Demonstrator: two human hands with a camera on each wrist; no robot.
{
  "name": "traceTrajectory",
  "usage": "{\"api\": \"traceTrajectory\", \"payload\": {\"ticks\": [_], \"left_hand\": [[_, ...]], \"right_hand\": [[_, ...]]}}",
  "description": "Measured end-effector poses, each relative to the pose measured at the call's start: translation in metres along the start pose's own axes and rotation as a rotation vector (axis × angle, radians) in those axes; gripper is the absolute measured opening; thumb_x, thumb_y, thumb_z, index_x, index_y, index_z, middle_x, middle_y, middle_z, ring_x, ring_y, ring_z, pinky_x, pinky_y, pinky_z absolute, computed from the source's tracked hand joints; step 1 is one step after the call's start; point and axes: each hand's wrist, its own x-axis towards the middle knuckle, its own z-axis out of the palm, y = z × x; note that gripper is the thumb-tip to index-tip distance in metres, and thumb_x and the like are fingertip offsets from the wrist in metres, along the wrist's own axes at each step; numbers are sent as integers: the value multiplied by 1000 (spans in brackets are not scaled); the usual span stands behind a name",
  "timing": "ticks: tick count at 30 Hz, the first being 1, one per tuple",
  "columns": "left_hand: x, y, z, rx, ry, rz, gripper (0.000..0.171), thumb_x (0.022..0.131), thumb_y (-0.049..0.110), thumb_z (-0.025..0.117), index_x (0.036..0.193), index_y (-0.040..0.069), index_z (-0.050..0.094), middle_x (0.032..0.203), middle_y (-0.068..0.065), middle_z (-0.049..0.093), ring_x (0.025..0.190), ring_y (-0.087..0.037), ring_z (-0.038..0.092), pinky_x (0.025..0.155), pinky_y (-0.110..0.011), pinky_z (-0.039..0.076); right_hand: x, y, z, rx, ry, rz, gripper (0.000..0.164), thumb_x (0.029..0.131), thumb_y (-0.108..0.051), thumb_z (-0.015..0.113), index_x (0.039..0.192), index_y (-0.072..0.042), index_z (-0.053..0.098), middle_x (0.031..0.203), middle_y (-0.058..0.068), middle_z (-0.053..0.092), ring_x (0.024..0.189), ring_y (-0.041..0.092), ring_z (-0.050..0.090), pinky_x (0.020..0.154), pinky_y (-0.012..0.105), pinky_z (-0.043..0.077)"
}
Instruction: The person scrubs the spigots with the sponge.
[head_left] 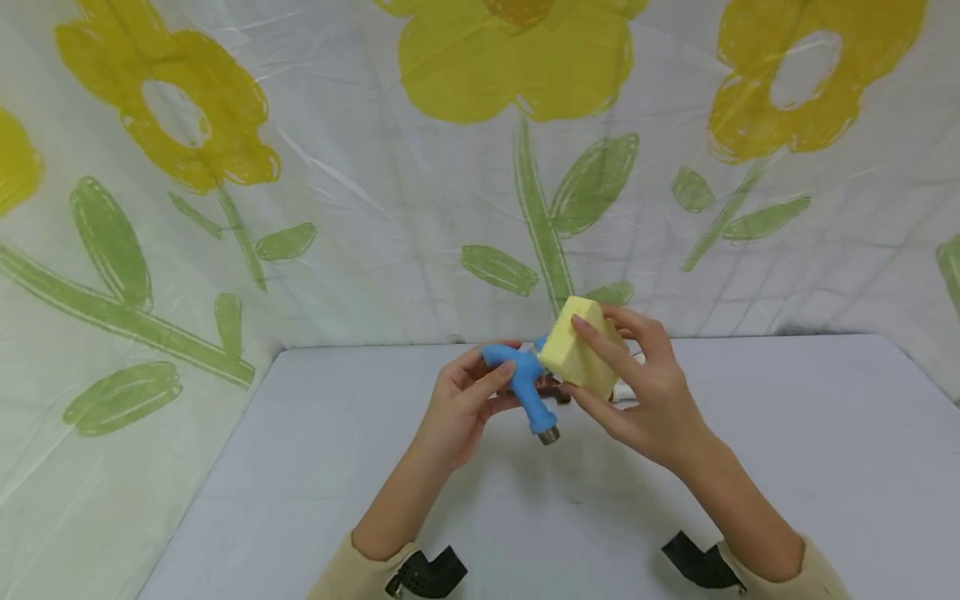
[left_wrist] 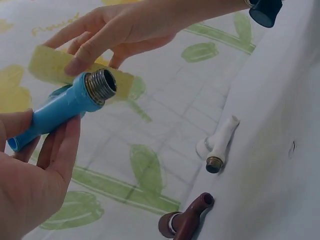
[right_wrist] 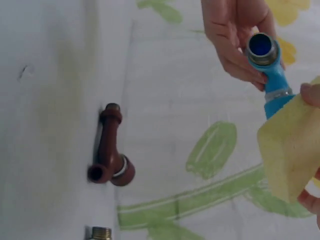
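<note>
A blue faucet [head_left: 529, 385] with a threaded metal end is gripped by my left hand [head_left: 468, 402], thumb on its near side and fingers behind. My right hand [head_left: 651, 392] holds a yellow sponge [head_left: 577, 346] between thumb and fingers. The sponge is right at the faucet's handle side and overlaps it in the head view. In the left wrist view the faucet's threaded end [left_wrist: 102, 86] points up and right, in front of the sponge. The right wrist view shows the sponge [right_wrist: 287, 150] covering part of the faucet's handle.
On the white table [head_left: 337, 467] behind the hands lies a dark red faucet [left_wrist: 187, 220]. Beside it lies a white faucet [left_wrist: 220, 145] with a brass-coloured end. A flower-printed sheet [head_left: 360, 208] hangs along the table's back edge and left side.
</note>
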Motion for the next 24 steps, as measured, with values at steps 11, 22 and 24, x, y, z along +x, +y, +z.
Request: {"api": "traceTrajectory", "payload": {"ticks": [11,22,24], "left_hand": [[1,1,0,84,86,-5,34,106,-1,57,135,-16,57,101,0,70,83,-11,69,81,-30,65],[0,6,-7,279,-77,51,32,104,-2,61,134,-13,60,110,-8,67,91,-12,71,86,-33,65],[-1,9,-11,389,-148,100,30,102,-3,63,131,-11,63,109,-13,68,93,-12,70,87,-32,64]], "right_hand": [[7,-3,-12,-216,-189,-104,41,100,-34,68,138,-20,70,128,26,62,106,45,58,84,60,51],[6,-8,-18,-206,-257,16,47,91,-34,73,136,-23,71,122,21,62,100,37,55,73,46,51],[6,-10,-19,-206,-290,65,52,88,-30,79,138,-23,70,123,19,61,100,33,54,70,41,52]]}}
